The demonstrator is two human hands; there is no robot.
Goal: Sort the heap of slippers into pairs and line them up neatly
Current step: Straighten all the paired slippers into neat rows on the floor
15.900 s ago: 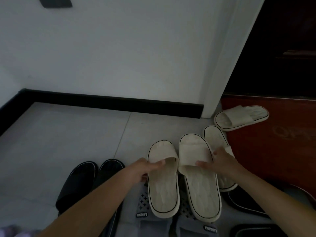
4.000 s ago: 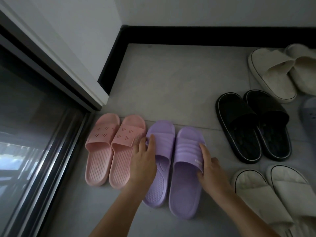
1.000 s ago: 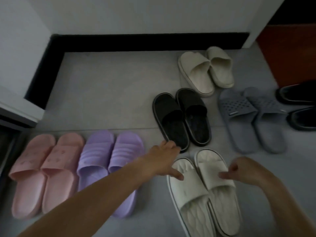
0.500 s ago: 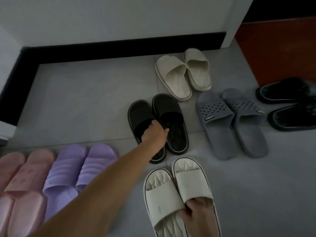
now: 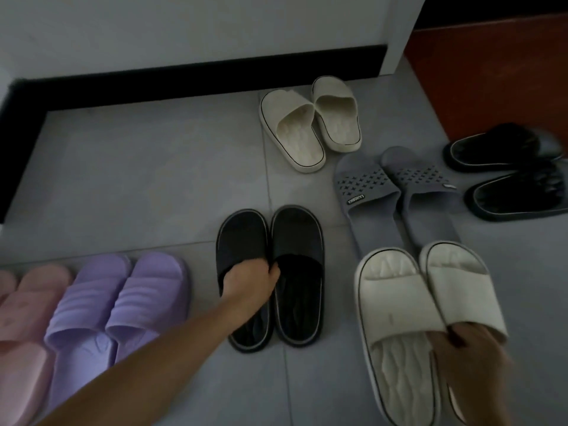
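My left hand [image 5: 250,285] grips the straps of the black pair of slippers [image 5: 296,241], which lies side by side at the middle of the floor. My right hand [image 5: 475,352] holds the near white pair [image 5: 396,305] at the straps, low on the right. A purple pair [image 5: 123,299] and a pink pair [image 5: 27,305] lie in a row at the left. Farther back are a cream pair [image 5: 307,124], a grey perforated pair [image 5: 390,192] and a dark black pair [image 5: 504,176] at the right edge.
A black skirting board [image 5: 184,84] runs along the white wall at the back and down the left side. A reddish-brown floor [image 5: 491,75] begins beyond a white door post [image 5: 402,35] at the upper right. Grey floor tile [image 5: 138,179] lies behind the row.
The black pair has moved nearer to me and towards the purple pair under my left hand. The white pair has shifted right with my right hand on its straps.
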